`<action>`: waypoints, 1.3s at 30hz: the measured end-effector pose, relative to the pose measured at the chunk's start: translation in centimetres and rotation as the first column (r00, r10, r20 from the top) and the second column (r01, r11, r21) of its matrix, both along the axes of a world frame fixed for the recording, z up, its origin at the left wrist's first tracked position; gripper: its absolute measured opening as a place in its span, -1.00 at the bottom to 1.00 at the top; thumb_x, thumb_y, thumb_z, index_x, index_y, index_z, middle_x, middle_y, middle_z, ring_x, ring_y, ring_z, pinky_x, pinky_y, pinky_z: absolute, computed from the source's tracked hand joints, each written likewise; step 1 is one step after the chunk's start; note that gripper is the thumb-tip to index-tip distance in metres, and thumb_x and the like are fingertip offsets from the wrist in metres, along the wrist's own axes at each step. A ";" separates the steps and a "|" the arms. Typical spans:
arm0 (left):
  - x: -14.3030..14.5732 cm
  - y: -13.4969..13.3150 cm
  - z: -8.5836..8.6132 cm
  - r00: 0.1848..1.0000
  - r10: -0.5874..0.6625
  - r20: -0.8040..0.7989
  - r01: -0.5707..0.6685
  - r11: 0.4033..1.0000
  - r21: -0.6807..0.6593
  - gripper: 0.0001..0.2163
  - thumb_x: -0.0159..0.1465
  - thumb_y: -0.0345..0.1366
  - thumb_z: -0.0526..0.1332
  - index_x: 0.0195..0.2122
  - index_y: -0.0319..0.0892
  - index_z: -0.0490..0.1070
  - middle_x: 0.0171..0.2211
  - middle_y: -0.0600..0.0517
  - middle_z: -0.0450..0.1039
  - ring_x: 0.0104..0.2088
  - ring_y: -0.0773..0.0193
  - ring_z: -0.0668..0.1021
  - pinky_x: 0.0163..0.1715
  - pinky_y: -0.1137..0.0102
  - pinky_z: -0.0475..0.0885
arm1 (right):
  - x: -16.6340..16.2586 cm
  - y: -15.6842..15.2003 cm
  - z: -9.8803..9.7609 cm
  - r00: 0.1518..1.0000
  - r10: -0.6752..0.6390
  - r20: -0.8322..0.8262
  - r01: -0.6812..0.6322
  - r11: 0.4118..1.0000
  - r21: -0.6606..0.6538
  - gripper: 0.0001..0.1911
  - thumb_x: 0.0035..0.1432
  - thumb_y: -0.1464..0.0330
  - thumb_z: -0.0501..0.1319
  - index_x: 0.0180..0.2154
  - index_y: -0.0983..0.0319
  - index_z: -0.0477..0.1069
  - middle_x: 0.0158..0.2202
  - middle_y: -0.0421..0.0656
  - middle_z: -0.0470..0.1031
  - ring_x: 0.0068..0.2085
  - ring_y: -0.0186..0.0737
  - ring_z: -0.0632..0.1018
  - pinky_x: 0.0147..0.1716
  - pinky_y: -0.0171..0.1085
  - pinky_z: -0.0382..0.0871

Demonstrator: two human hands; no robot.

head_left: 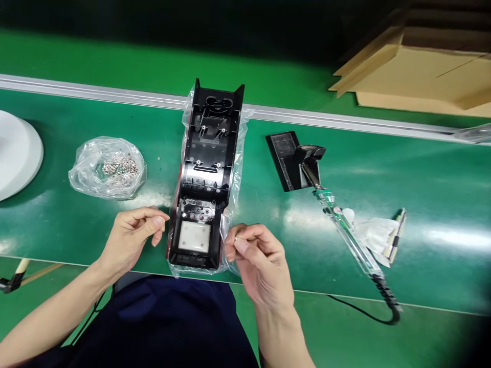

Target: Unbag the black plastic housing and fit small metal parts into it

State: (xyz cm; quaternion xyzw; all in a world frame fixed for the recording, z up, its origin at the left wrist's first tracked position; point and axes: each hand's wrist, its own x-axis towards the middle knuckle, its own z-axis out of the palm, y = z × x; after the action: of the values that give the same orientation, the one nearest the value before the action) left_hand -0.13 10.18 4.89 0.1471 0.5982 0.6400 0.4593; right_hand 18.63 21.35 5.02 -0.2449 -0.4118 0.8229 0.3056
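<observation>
While both hands hover at the near edge of the desk, the scene reads as follows, nearest first.

Lap: a dark blue garment lies below and between the two forearms.

Left hand: the left hand is loosely curled, thumb and forefinger drawn together just left of the housing's near end; whether it pinches anything I cannot tell.

Right hand: the right hand has thumb and forefinger closed on a tiny pale part, too small to identify, just right of the housing's near end and against the plastic wrap.

Black housing: a long black plastic housing lies open side up between the two hands and runs away from them; a pale square panel sits in its near end.

Wrap: a clear plastic bag lies under and around the housing.

Bag of parts: a clear bag of small metal pieces lies beyond the left hand, apart from the housing.

Soldering iron: a soldering iron lies to the right of the right hand, its tip resting in a black stand, its cord trailing toward the near edge.

White object: a white round object sits far left of the left hand, cut by the frame.

Desk: a green desk with a metal rail across it beyond the hands.

Cardboard: flat cardboard lies far beyond the right hand, past the rail.
</observation>
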 end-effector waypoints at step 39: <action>-0.3 -0.1 -0.8 0.992 0.028 0.124 -0.036 0.998 0.057 -0.87 0.03 -0.29 0.45 -0.39 -0.14 0.61 -0.56 0.00 0.45 -0.57 0.47 0.42 -0.55 0.60 0.35 | 0.4 0.0 -0.9 0.984 -0.180 -0.010 0.180 0.977 0.113 -0.87 0.19 0.45 0.37 -0.21 0.14 0.59 -0.23 -0.13 0.45 -0.29 -0.42 0.51 -0.27 -0.55 0.49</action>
State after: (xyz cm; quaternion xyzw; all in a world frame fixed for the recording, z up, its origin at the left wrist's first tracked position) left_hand -0.44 10.06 4.11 0.1113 0.5518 0.6726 0.4804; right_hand 19.00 21.34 4.12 -0.2638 -0.4339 0.7671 0.3920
